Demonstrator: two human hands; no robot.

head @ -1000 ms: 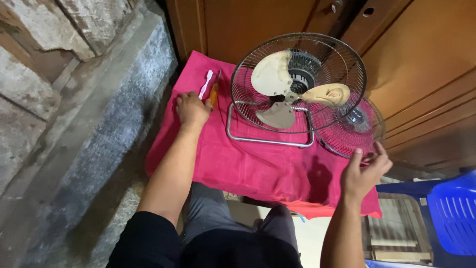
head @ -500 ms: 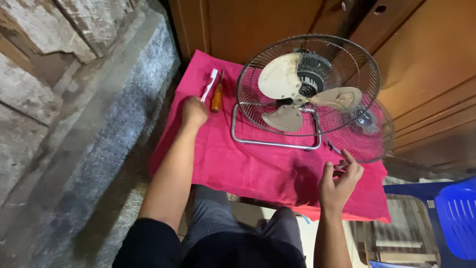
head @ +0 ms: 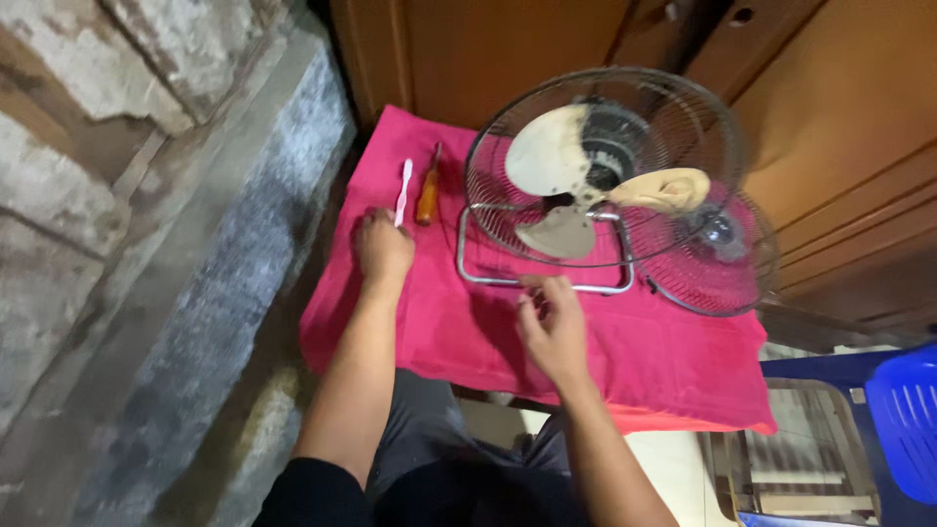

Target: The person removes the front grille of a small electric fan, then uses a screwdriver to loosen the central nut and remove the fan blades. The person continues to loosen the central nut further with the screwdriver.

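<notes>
A metal floor fan with three dirty cream blades stands on a red cloth, resting on its chrome tube stand. A detached wire grille lies flat behind it at the right. My left hand rests on the cloth, fingers curled, just below a white toothbrush and an orange-handled screwdriver. My right hand hovers over the cloth with fingers spread, just in front of the stand's front bar. It holds nothing.
A rough stone wall runs along the left. Brown wooden doors stand behind the fan. A blue plastic chair sits at the lower right. My knees are under the cloth's near edge.
My right hand has moved left from beside the loose grille to the front of the fan stand. My left hand has stayed near the toothbrush.
</notes>
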